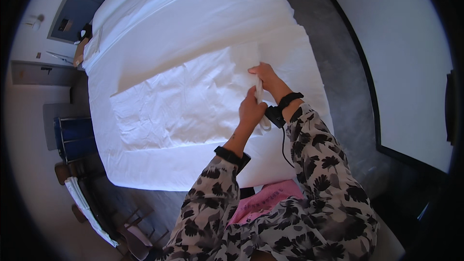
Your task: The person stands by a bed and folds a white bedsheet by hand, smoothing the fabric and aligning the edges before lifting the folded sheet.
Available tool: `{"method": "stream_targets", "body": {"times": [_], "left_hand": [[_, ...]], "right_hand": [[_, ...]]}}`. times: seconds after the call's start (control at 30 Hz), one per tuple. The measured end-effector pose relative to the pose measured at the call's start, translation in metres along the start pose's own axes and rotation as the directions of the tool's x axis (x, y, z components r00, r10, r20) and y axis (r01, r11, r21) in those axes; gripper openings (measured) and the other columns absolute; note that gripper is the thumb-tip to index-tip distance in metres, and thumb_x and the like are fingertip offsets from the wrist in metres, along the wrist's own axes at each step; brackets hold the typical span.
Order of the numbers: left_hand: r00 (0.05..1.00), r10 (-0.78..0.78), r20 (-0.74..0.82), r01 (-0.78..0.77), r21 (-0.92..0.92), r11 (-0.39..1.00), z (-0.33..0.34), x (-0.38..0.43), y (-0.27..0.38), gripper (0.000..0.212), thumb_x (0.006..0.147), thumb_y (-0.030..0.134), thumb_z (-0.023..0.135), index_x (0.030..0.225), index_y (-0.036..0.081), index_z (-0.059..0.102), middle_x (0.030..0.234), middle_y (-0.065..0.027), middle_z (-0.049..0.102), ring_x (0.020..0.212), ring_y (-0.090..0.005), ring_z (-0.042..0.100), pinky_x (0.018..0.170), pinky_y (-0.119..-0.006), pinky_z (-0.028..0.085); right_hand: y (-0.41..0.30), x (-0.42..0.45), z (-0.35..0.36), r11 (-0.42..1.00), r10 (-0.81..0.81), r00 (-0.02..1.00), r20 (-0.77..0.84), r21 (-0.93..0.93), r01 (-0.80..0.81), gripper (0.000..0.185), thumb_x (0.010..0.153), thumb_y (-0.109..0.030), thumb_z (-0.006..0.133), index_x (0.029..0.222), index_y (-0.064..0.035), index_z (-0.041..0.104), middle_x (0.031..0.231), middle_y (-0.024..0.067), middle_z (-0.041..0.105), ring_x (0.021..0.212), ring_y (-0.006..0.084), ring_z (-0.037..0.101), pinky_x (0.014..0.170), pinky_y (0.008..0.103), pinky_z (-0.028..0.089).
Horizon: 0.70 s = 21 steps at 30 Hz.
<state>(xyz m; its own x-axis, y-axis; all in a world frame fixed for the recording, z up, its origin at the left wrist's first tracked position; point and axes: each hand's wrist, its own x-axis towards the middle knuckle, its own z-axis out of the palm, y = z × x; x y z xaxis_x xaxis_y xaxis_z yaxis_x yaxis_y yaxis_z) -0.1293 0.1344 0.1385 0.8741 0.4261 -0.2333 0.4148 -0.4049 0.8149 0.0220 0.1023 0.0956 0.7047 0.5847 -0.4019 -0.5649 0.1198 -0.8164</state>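
Note:
A white bed [152, 166] fills the middle of the view, made up with white sheets. Across it lies a flat, creased white cloth [174, 108], doubled over into a long rectangle. My left hand [252, 110] pinches the right end of this cloth between thumb and fingers. Just above and to the right, my right hand [264, 74] grips the same edge, which is bunched between the two hands. A narrow loop of fabric [266, 124] hangs below them. Both wrists wear black straps, and a black device [275, 116] with a cable sits by the right wrist.
White pillows [117, 1] lie at the bed's far left end. Grey floor [337, 65] runs along the right side, beside a white wall panel with a black edge [369, 90]. A blue folding rack [78, 137], chairs and a folded white cloth [88, 212] stand at the left.

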Motion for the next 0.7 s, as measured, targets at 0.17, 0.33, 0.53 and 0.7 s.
{"method": "stream_targets", "body": {"times": [0.17, 0.33, 0.53, 0.7], "left_hand": [[0.986, 0.165, -0.030, -0.168, -0.192, 0.967, 0.000, -0.025, 0.019, 0.072, 0.069, 0.005, 0.060, 0.137, 0.007, 0.036, 0.078, -0.0101, 0.062, 0.073, -0.0214, 0.062, 0.069, -0.031, 0.049], [0.938, 0.314, 0.149, -0.207, -0.486, 0.849, 0.027, -0.030, 0.047, 0.059, 0.078, 0.012, 0.066, 0.132, 0.007, 0.044, 0.067, -0.0036, 0.054, 0.059, -0.0112, 0.054, 0.054, -0.028, 0.045], [0.964, -0.056, 0.260, 0.170, -0.437, 0.883, 0.027, -0.051, -0.048, 0.029, 0.081, 0.008, 0.064, 0.109, 0.003, 0.062, 0.061, -0.0012, 0.054, 0.046, -0.0083, 0.051, 0.043, -0.024, 0.041], [0.877, -0.447, 0.178, 0.479, -0.246, 0.843, -0.020, -0.121, -0.180, 0.032, 0.078, 0.005, 0.060, 0.110, 0.001, 0.062, 0.066, -0.0046, 0.057, 0.048, -0.0112, 0.053, 0.044, -0.024, 0.045]], "right_hand": [[-0.038, -0.023, -0.006, 0.848, -0.466, 0.867, 0.176, -0.190, 0.495, 0.049, 0.077, -0.003, 0.061, 0.124, 0.0010, 0.051, 0.107, 0.0088, 0.059, 0.092, 0.0171, 0.056, 0.082, 0.0296, 0.047], [-0.097, -0.044, -0.071, 0.875, -0.444, 0.894, 0.059, -0.187, 0.447, 0.050, 0.075, -0.007, 0.061, 0.122, 0.0036, 0.052, 0.104, 0.0135, 0.061, 0.091, 0.0203, 0.059, 0.081, 0.0310, 0.048], [-0.076, -0.024, -0.130, 0.876, -0.311, 0.898, -0.312, -0.460, 0.143, 0.049, 0.079, -0.013, 0.066, 0.122, 0.0027, 0.052, 0.107, 0.0140, 0.062, 0.089, 0.0218, 0.061, 0.078, 0.0321, 0.049], [-0.048, -0.041, -0.131, 0.926, -0.201, 0.936, -0.289, -0.367, 0.086, 0.045, 0.080, -0.015, 0.064, 0.120, 0.0028, 0.054, 0.100, 0.0127, 0.065, 0.083, 0.0216, 0.063, 0.072, 0.0328, 0.050]]}}
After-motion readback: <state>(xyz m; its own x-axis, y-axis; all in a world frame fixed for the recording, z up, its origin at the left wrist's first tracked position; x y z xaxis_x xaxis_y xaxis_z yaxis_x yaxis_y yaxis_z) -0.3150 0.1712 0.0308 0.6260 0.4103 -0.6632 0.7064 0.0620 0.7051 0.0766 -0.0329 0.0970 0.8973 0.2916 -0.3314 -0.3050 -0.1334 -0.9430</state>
